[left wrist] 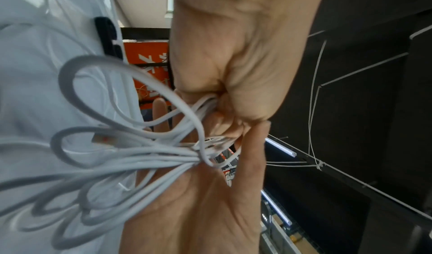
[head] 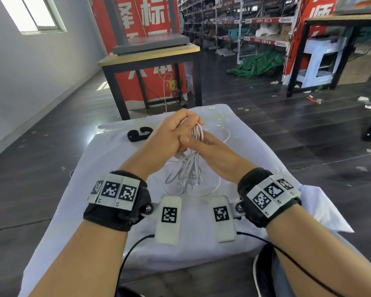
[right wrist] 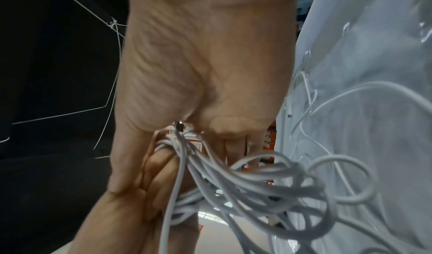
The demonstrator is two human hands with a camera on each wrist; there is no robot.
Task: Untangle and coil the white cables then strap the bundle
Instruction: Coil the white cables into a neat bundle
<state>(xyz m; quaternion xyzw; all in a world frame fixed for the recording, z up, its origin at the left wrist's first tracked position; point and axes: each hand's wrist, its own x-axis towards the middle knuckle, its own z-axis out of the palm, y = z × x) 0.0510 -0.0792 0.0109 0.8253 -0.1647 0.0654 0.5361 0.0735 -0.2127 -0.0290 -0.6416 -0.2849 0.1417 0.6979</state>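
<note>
Clutching white cables (head: 194, 166), left hand (head: 176, 129), black strap (head: 138, 133) beside

Hands and cables in the middle of the counter

The left hand (head: 173, 130) and the right hand (head: 210, 144) meet above the middle of the counter (head: 255, 168), the left one on top. The cables (head: 191, 168) run between them, and their loops hang down toward the counter, in front of the wrists. The strap (head: 138, 133) lies on the counter, to the left of the hands, near the far edge. A table (head: 150, 56) stands on the floor behind the counter, and shelves (head: 233, 20) stand farther back on the right.
</note>
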